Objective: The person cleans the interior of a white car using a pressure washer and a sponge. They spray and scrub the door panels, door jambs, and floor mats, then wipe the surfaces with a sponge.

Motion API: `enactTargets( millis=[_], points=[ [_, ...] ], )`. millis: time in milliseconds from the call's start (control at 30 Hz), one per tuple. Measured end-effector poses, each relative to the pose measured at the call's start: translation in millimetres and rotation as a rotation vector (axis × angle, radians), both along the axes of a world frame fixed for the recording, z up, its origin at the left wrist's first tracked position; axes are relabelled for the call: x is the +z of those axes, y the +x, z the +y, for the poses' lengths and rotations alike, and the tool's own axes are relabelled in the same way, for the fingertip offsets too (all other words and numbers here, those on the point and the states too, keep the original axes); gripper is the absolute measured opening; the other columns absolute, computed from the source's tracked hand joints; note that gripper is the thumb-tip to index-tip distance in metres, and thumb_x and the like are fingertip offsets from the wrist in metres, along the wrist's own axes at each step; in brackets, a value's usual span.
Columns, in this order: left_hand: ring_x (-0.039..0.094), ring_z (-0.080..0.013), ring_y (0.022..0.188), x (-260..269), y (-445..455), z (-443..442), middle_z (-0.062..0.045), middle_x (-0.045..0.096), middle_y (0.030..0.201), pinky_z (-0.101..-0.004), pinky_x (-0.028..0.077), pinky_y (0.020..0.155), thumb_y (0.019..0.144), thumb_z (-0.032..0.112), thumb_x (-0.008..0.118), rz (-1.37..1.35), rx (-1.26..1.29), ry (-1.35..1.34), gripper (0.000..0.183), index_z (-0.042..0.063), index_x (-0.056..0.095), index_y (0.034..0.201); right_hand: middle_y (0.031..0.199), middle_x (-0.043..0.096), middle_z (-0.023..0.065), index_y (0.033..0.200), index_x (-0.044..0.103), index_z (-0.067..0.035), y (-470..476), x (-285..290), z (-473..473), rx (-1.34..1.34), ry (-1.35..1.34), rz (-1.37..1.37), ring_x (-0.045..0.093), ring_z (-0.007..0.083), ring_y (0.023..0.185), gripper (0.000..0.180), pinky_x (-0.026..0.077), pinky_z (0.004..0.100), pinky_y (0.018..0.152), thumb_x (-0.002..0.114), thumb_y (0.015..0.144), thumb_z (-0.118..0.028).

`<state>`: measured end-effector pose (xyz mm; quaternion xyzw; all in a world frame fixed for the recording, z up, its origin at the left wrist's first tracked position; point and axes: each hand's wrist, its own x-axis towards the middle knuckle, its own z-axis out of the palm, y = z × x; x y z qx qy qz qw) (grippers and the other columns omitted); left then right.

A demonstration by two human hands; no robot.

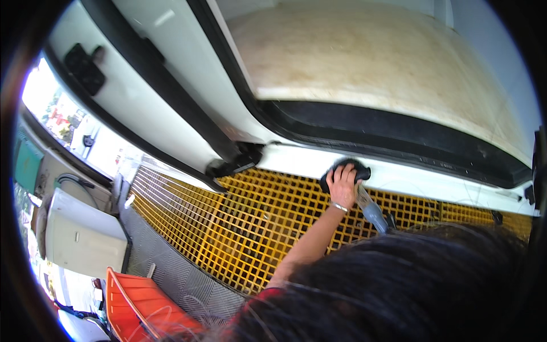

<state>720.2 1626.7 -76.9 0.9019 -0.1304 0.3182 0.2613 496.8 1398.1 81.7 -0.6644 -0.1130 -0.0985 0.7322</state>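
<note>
My left hand (342, 184) is spread over the black round head of a hand-held tool (363, 172), which looks like a polisher. A grey-blue handle (374, 217) runs from the head down towards dark hair that covers the lower right. The head rests at the white sill (295, 159) of a vehicle, just below a black-edged door opening (363, 122). It looks blurred. My right hand is out of view, behind the hair. A light bracelet (339, 207) circles my left wrist.
Yellow floor grating (239, 213) lies beneath the sill, bordered by grey ribbed flooring (171, 260). An open white door (166, 98) stands at left. An orange bin (141, 299) and a pale box-shaped object (85, 235) are at lower left. Inside the opening is a stained beige surface (363, 55).
</note>
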Motion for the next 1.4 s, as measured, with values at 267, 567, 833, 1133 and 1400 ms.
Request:
enactTargets(
  millis=[267,567,833,1133,1400],
  points=[
    [0.06,-0.0482,0.088,93,35,125,-0.034,0.064,0.096,-0.0473,0.046,0.082,0.103,0.039,0.045,-0.073,0.488,-0.868,0.055,-0.015,0.057,0.105,0.098,0.069,0.0225,0.096,0.068,0.002,6,-4,-3,0.055,-0.151,-0.057,0.068,0.0322,0.095,0.034,0.053,0.0411,0.089,0.079,0.065,-0.005],
    [0.049,-0.0474,0.12,422,113,229,-0.032,0.051,0.129,-0.0506,0.037,0.103,0.093,0.045,0.059,-0.861,0.518,-0.279,0.069,-0.01,0.045,0.132,0.101,0.069,0.0192,0.095,0.068,0.001,15,13,13,0.135,-0.076,0.036,0.066,0.0294,0.099,0.029,0.052,0.0396,0.09,0.071,0.066,0.0],
    [0.0,-0.0364,0.15,233,126,181,-0.009,0.005,0.164,-0.0739,0.008,0.108,0.097,0.054,0.044,-0.172,0.738,-0.269,0.079,0.014,0.014,0.157,0.098,0.07,0.0209,0.097,0.068,0.001,20,2,7,0.052,-0.117,-0.074,0.068,0.03,0.094,0.033,0.054,0.0375,0.083,0.074,0.065,-0.007],
    [0.058,-0.0412,0.104,40,62,57,-0.024,0.049,0.117,-0.0445,0.046,0.093,0.1,0.049,0.044,0.338,0.624,-0.82,0.054,0.003,0.056,0.127,0.098,0.069,0.0222,0.098,0.068,-0.001,5,12,10,0.064,-0.194,0.016,0.068,0.029,0.093,0.034,0.054,0.0375,0.082,0.075,0.066,-0.009],
    [0.032,-0.0451,0.135,23,45,109,-0.024,0.034,0.146,-0.0587,0.023,0.111,0.091,0.056,0.055,0.103,0.76,-0.129,0.078,0.0,0.039,0.143,0.102,0.068,0.0236,0.1,0.069,-0.001,-3,29,0,0.011,-0.212,0.083,0.068,0.0314,0.094,0.034,0.053,0.0396,0.084,0.075,0.067,-0.007]
  ],
)
